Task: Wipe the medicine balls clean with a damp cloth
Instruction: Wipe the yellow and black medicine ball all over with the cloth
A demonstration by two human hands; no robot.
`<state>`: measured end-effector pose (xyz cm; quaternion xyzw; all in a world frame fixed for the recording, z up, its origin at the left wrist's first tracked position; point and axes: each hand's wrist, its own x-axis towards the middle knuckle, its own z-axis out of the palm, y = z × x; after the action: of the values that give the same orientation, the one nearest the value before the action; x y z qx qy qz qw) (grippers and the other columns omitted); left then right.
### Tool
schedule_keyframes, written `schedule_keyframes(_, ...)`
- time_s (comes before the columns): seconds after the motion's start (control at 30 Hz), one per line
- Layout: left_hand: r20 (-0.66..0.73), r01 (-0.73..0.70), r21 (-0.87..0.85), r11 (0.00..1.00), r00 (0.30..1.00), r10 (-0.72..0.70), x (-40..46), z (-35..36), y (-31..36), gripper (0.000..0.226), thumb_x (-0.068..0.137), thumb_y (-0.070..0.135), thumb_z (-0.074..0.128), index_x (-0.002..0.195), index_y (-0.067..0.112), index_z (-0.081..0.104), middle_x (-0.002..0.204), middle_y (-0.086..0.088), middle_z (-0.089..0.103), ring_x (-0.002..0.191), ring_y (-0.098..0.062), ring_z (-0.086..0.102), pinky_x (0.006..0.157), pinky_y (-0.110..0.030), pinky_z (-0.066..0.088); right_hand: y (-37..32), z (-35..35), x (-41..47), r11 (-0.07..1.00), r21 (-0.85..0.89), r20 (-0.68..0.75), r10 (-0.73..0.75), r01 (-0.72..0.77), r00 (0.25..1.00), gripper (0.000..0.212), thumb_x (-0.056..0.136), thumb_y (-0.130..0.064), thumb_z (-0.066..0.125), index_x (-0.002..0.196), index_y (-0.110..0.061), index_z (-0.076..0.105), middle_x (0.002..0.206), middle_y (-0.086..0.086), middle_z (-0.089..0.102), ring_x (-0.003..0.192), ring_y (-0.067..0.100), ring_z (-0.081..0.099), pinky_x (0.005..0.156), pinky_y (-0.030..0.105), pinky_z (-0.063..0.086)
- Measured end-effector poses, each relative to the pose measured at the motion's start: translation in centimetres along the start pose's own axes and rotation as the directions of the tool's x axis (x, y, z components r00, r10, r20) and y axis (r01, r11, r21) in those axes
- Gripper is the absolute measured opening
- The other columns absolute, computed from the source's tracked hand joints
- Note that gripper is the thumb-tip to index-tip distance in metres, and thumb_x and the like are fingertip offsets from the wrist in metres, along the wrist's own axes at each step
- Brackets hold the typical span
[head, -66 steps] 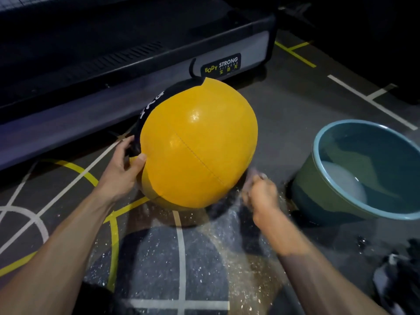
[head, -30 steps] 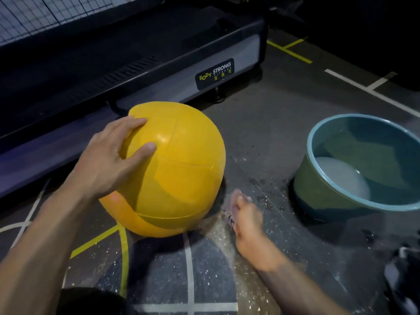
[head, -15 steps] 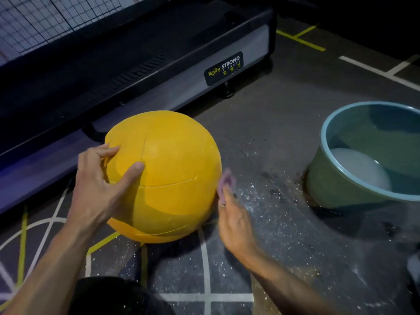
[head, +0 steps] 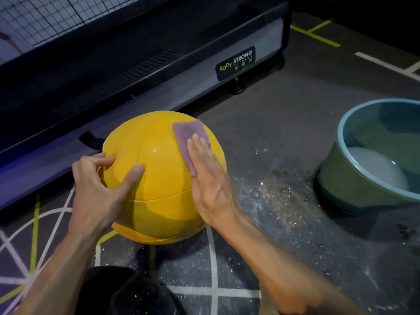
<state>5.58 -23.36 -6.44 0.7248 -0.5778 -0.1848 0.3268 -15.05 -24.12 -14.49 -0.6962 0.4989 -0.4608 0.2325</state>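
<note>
A large yellow medicine ball [head: 159, 189] with stitched seams sits on the dark gym floor in front of me. My left hand [head: 100, 192] holds its left side, thumb spread across the front and fingers curled round the edge. A small purple cloth [head: 188, 135] lies on the ball's upper right. My right hand [head: 209, 178] presses flat on the cloth with straight fingers.
A blue-green basin [head: 341, 178] holding water stands on the floor to the right. A dark machine base [head: 159, 71] labelled BODY STRONG runs behind the ball, with a wire mesh panel [head: 56, 17] above it. White specks and wet patches [head: 279, 194] mark the floor beside the ball.
My right hand rose from the floor beside the ball and now presses the purple cloth on the ball's upper right. My left hand stays on the ball's left side.
</note>
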Motion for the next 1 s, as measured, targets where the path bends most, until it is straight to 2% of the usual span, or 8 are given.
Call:
schedule_keyframes(0.27, -0.054, 0.04, 0.111, 0.993, 0.998, -0.034, 1.0, -1.0, 1.4, 0.067, 0.078, 0.05, 0.08, 0.129, 0.027, 0.043, 0.135, 0.002, 0.037, 0.121, -0.025, 0.046, 0.091, -0.046, 0.046, 2.9, -0.6, -2.8, 0.967, 0.059, 0.089, 0.244, -0.249, 0.966, 0.057, 0.106, -0.028, 0.028, 0.161, -0.016, 0.022, 0.167, -0.005, 0.018, 0.155, 0.01, 0.018, 0.127, 0.031, 0.02)
schedule_keyframes(0.43, 0.119, -0.311, 0.345, 0.885, 0.95, 0.288, 1.3, 0.2, 4.4, 0.059, 0.091, 0.042, 0.056, 0.149, 0.038, 0.046, 0.161, 0.0, 0.032, 0.148, -0.027, 0.026, 0.12, -0.055, 0.023, 4.3, -0.2, -6.4, 0.96, 0.003, 0.193, 0.275, -0.281, 0.942, 0.052, 0.11, -0.017, 0.036, 0.16, -0.026, 0.026, 0.159, -0.02, 0.028, 0.134, -0.004, 0.039, 0.11, 0.006, 0.028)
schedule_keyframes(0.5, 0.19, -0.338, 0.42, 0.842, 0.94, 0.282, 1.3, 0.5, 4.1, 0.064, 0.086, 0.062, 0.045, 0.147, 0.041, 0.048, 0.161, 0.002, 0.035, 0.15, -0.029, 0.026, 0.122, -0.058, 0.02, 5.6, 0.2, -7.5, 0.802, 0.184, 0.178, 0.541, -0.568, 0.822, 0.041, 0.11, -0.014, 0.041, 0.147, -0.023, 0.054, 0.126, -0.018, 0.064, 0.099, -0.004, 0.06, 0.086, 0.008, 0.048)
schedule_keyframes(0.57, 0.164, -0.31, 0.423, 0.851, 0.95, 0.265, 1.3, 0.1, 3.3, 0.067, 0.084, 0.064, 0.05, 0.145, 0.038, 0.05, 0.159, 0.001, 0.038, 0.149, -0.03, 0.029, 0.121, -0.058, 0.021, 6.8, 0.4, -6.9, 0.387, 0.429, 0.211, 0.836, -0.817, 0.507, 0.03, 0.106, -0.012, 0.046, 0.12, -0.015, 0.073, 0.088, -0.005, 0.072, 0.075, 0.008, 0.061, 0.07, 0.023, 0.049)
schedule_keyframes(0.63, 0.133, -0.27, 0.394, 0.879, 0.963, 0.236, 1.3, -0.5, 2.8, 0.066, 0.081, 0.057, 0.056, 0.143, 0.035, 0.051, 0.157, -0.001, 0.04, 0.145, -0.029, 0.031, 0.119, -0.057, 0.024, 6.9, 0.0, -5.7, 0.253, 0.53, 0.179, 0.9, -0.81, 0.398, 0.029, 0.104, -0.018, 0.047, 0.117, -0.02, 0.073, 0.099, 0.002, 0.073, 0.081, 0.013, 0.064, 0.082, 0.033, 0.052)
schedule_keyframes(0.73, 0.081, -0.213, 0.359, 0.909, 0.977, 0.198, 1.2, -1.3, 1.9, 0.064, 0.078, 0.051, 0.059, 0.139, 0.033, 0.053, 0.152, -0.001, 0.042, 0.139, -0.03, 0.034, 0.112, -0.056, 0.031, 3.9, -1.4, -2.2, 0.63, 0.514, -0.022, 0.688, -0.582, 0.726, 0.04, 0.109, -0.035, 0.041, 0.146, -0.045, 0.051, 0.139, -0.018, 0.057, 0.111, -0.005, 0.059, 0.103, 0.02, 0.048)
schedule_keyframes(0.83, 0.046, -0.188, 0.323, 0.927, 0.982, 0.183, 0.8, -1.8, 0.9, 0.063, 0.073, 0.047, 0.062, 0.133, 0.03, 0.055, 0.143, 0.002, 0.044, 0.132, -0.029, 0.037, 0.101, -0.049, 0.034, -0.5, -0.6, 1.7, 0.94, 0.269, -0.087, 0.24, -0.209, 0.967, 0.05, 0.11, -0.015, 0.034, 0.16, -0.025, 0.032, 0.165, 0.0, 0.028, 0.141, 0.01, 0.045, 0.109, 0.024, 0.046)
schedule_keyframes(1.0, 0.007, -0.153, 0.328, 0.932, 0.987, 0.159, 0.8, -2.0, -0.2, 0.06, 0.068, 0.045, 0.065, 0.125, 0.03, 0.057, 0.125, 0.015, 0.037, 0.124, -0.028, 0.037, 0.093, -0.041, 0.034, 0.1, 5.6, 2.6, 0.989, 0.006, 0.102, -0.145, 0.145, 0.984, 0.054, 0.101, -0.013, 0.033, 0.154, -0.001, 0.039, 0.161, 0.016, 0.036, 0.15, 0.027, 0.035, 0.123, 0.045, 0.032)
